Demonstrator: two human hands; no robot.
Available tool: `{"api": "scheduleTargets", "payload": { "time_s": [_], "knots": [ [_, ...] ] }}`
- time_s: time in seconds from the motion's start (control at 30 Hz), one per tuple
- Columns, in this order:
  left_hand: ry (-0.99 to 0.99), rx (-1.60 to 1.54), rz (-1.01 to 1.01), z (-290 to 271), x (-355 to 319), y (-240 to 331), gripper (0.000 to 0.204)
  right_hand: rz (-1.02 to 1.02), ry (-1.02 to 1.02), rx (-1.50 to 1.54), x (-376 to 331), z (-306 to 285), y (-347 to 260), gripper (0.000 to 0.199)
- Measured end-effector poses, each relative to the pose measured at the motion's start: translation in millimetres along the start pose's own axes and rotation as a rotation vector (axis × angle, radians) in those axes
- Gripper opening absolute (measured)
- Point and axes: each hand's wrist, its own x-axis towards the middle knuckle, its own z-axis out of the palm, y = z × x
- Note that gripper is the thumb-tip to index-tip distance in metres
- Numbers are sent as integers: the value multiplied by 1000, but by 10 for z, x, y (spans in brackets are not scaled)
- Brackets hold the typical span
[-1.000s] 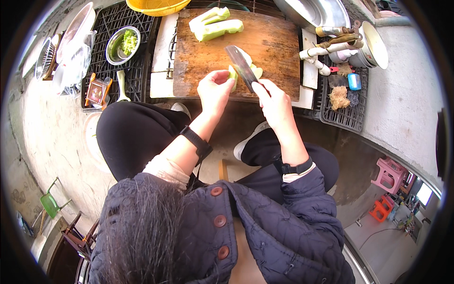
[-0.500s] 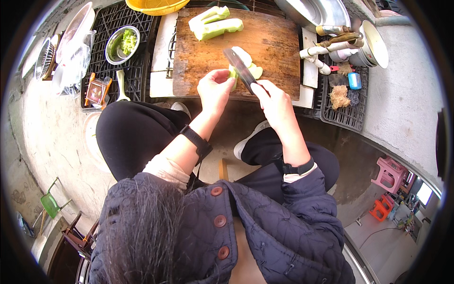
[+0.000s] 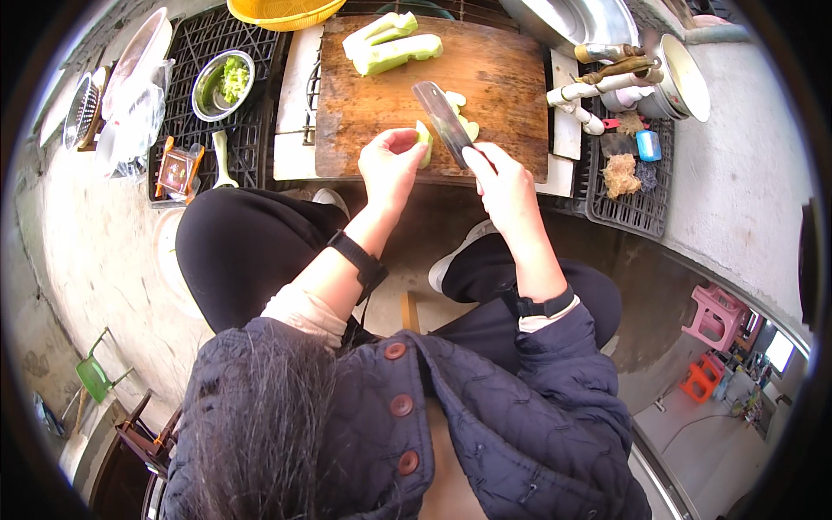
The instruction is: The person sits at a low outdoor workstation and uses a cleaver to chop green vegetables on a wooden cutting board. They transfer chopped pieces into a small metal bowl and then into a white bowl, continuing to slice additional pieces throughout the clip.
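Observation:
My right hand (image 3: pixel 504 184) is closed round the handle of a knife (image 3: pixel 444 120), its blade slanting up and left over the wooden cutting board (image 3: pixel 503 61). Close to the left of the blade, my left hand (image 3: pixel 392 166) pinches a pale green vegetable piece (image 3: pixel 424 144) near the board's front edge. Pale cut slices (image 3: pixel 468 126) lie just right of the blade, partly hidden by it. Larger peeled green vegetable pieces (image 3: pixel 397 55) rest at the far side of the board; their exact kind cannot be told.
A metal bowl (image 3: pixel 204 95) with chopped green bits stands on a black crate (image 3: pixel 264 65) at left. A yellow basket (image 3: pixel 286 10) is at the back. Right of the board are a large metal basin (image 3: pixel 555 19), a pot (image 3: pixel 689 78) and a crate holding a tan scrubber (image 3: pixel 621 176).
The knife blade has shifted slightly right, away from the piece in my left hand. A gap now shows between them, and the blade covers more of the slices.

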Motion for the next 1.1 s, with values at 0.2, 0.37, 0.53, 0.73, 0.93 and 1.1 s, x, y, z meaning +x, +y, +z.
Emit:
{"api": "scheduleTargets", "payload": {
  "time_s": [0.2,0.37,0.53,0.73,0.93,1.1],
  "knots": [
    [-7,-1,9,-7,13,-31,27,-48,-17,45,-18,41,14,33],
    [13,-6,57,1,11,-37,27,-64,-17,2,-33,9,-30,33],
    [7,-15,50,-4,6,-21,27,-82,-13,-94,-99,14,-61,33],
    [11,127,101,-5,-47,-4,26,-131,15,-98,10,184,13,32],
    [28,561,596,-22,-198,-82,33,-31,-40,-23,51,136,13,34],
    [19,445,439,-27,-208,-88,34,-17,-8,0,18,33,-13,34]
  ]
}}
